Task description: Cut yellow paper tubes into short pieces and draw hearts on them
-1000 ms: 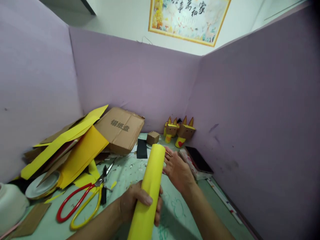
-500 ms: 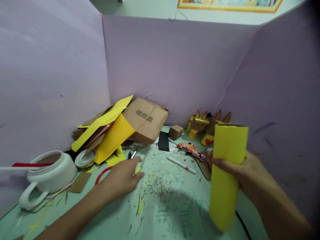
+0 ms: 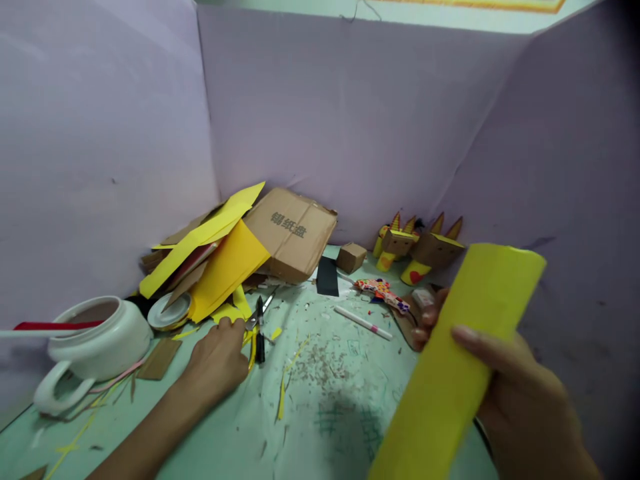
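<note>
My right hand (image 3: 510, 380) is closed round a yellow paper tube (image 3: 465, 347), which tilts with its upper end to the right. The tube's lower end runs out of view at the bottom. My left hand (image 3: 220, 350) is down at the table with its fingers curled over the handle end of a pair of scissors (image 3: 253, 321). The hand hides the red handle, while the metal blades point away to the upper right. Just right of those fingers lies a black pen (image 3: 260, 333), beside a curved yellow piece (image 3: 253, 350).
Yellow sheets (image 3: 227, 267) and a cardboard box (image 3: 293, 233) lean at the back. A white pot (image 3: 103, 340) and tape roll (image 3: 170, 312) stand left. A white marker (image 3: 363, 323), patterned glue gun (image 3: 383, 293), small cardboard block (image 3: 351, 257) and horned paper figures (image 3: 435, 253) lie right. Purple walls surround the table.
My left hand has moved back left and its spread fingers have curled over the scissors' handle. The yellow tube has gone from nearly upright to tilted, closer to me, in my right hand.
</note>
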A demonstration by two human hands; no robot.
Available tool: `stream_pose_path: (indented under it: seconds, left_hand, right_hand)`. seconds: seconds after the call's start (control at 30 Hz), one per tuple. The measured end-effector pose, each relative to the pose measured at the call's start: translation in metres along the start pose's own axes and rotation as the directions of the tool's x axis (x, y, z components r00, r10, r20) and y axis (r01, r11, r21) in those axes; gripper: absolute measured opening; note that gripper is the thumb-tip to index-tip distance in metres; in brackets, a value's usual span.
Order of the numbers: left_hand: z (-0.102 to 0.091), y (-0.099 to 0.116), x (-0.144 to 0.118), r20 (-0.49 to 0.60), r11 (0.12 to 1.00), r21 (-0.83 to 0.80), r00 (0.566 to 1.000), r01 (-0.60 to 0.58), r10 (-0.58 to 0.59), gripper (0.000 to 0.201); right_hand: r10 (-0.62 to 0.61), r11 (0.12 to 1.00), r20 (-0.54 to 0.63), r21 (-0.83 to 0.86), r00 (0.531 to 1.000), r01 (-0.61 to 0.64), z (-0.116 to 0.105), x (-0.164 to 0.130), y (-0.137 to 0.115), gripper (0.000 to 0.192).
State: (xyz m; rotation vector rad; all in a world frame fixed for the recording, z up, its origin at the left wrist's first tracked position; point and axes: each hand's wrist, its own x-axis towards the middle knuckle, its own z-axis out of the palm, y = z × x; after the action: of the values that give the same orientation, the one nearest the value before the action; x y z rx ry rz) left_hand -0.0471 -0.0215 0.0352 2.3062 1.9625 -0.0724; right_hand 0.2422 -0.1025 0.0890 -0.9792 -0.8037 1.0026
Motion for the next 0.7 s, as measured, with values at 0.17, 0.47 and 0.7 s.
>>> stream_pose_path:
  seconds: [0.17, 0.47, 0.7]
  left_hand:
    - [-0.004, 0.011, 0.008, -0.064, 0.999, 0.034, 0.998, 0.017, -0.015, 0.039]
    - [-0.001, 0.023, 0.030, 0.007, 0.993, 0.112, 1.000, 0.025, -0.026, 0.039]
    - [-0.009, 0.045, 0.031, 0.014, 0.991, 0.129, 0.999, -0.030, 0.029, 0.041]
  right_hand:
    - [0.186, 0.967, -0.055, 0.188, 0.981, -0.173, -0.018, 0.014, 0.023, 0.041]
    - [0.184, 0.930, -0.018, 0.327, 0.983, -0.168, -0.037, 0.013, 0.032, 0.036]
    - [0.144, 0.949, 0.014, 0.280, 0.989, -0.142, -0.027, 0.012, 0.035, 0.031]
